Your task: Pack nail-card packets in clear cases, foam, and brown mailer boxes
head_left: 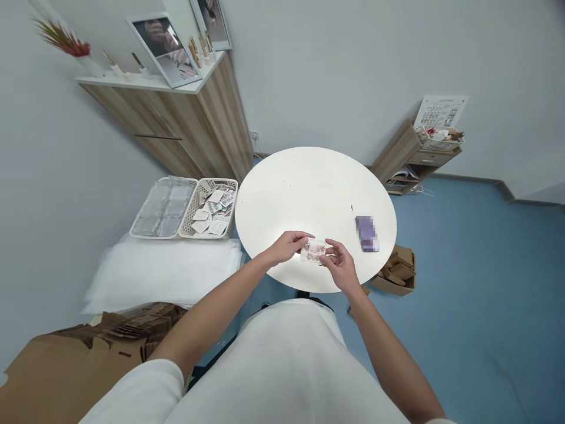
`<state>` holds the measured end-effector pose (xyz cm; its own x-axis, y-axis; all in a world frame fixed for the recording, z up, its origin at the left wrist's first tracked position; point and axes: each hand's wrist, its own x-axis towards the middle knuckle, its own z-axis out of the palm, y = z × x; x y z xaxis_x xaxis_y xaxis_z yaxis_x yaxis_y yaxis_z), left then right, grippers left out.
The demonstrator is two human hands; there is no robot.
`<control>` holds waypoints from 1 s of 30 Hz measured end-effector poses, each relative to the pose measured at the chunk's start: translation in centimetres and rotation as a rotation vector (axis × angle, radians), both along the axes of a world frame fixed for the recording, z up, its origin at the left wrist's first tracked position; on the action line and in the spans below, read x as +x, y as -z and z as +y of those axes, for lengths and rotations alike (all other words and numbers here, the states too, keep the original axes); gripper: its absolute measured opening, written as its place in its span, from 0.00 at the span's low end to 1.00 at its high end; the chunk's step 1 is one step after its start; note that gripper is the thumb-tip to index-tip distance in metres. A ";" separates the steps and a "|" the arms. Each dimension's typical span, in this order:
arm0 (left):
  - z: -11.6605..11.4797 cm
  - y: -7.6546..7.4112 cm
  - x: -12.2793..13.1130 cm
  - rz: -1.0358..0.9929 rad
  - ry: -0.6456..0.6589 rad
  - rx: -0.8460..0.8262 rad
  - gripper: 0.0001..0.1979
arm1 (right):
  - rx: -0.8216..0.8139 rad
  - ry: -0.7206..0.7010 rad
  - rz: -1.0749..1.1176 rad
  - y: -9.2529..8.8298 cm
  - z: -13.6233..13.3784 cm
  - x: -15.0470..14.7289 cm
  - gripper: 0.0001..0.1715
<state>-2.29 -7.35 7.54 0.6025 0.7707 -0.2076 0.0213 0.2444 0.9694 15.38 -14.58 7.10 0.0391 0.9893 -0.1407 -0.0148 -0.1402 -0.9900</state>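
Note:
A small clear pack of what look like press-on nails, with two rows of shiny pinkish pieces, is held over the near part of the round white table. My left hand pinches the pack's left edge, thumb on top. Its right edge is gripped by my right hand, between thumb and fingers. The fingertips beneath the pack are partly hidden.
A blurred purple object lies on the table's right side. To the left stand a basket of small cards and a basket of clear plastic boxes. A cardboard box sits on the floor at the right.

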 end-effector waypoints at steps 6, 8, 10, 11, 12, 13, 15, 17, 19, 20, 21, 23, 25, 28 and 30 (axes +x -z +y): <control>1.7 0.1 2.3 0.075 -0.116 0.043 0.19 | -0.083 0.029 0.130 0.6 1.3 2.0 0.26; 1.7 -0.2 2.7 0.131 -0.121 0.090 0.19 | -0.103 0.017 0.131 0.7 1.6 2.8 0.27; 1.6 -0.6 3.1 0.203 -0.107 0.150 0.19 | -0.121 -0.022 0.119 0.6 2.0 3.6 0.26; 1.5 -0.8 3.2 0.242 -0.101 0.178 0.18 | -0.130 -0.047 0.107 0.6 2.2 4.1 0.26; 1.3 -1.0 3.3 0.280 -0.100 0.201 0.18 | -0.137 -0.072 0.091 0.5 2.4 4.5 0.26; 1.2 -1.1 3.5 0.313 -0.104 0.219 0.18 | -0.144 -0.096 0.071 0.4 2.7 4.9 0.26; 0.9 -1.3 3.7 0.359 -0.125 0.244 0.18 | -0.149 -0.137 0.021 0.3 3.2 5.6 0.26; 0.8 -1.5 3.8 0.371 -0.153 0.265 0.18 | -0.144 -0.173 -0.032 0.3 3.9 6.0 0.26; 0.7 -1.7 3.8 0.364 -0.171 0.281 0.18 | -0.133 -0.199 -0.075 0.3 4.5 6.2 0.26; 0.7 -1.8 3.7 0.358 -0.176 0.286 0.18 | -0.129 -0.213 -0.091 0.4 4.8 6.1 0.26; 0.7 -1.8 3.6 0.356 -0.181 0.293 0.18 | -0.125 -0.225 -0.105 0.4 5.1 6.1 0.26; 0.8 -1.7 3.3 0.364 -0.198 0.317 0.19 | -0.119 -0.246 -0.127 0.5 5.7 5.8 0.25; 0.8 -1.4 2.9 0.394 -0.223 0.356 0.22 | -0.110 -0.261 -0.146 0.6 6.3 5.3 0.25; 0.7 -0.5 2.1 0.450 -0.229 0.427 0.31 | -0.100 -0.280 -0.168 0.9 7.2 4.4 0.25; 0.7 0.3 1.4 0.479 -0.209 0.465 0.37 | -0.111 -0.294 -0.186 1.2 7.8 3.8 0.25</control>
<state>-0.84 -6.67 7.26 0.3564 0.9337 -0.0335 0.4703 -0.1483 0.8699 19.19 -6.76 5.94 -0.2101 0.9409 -0.2656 0.2212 -0.2189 -0.9504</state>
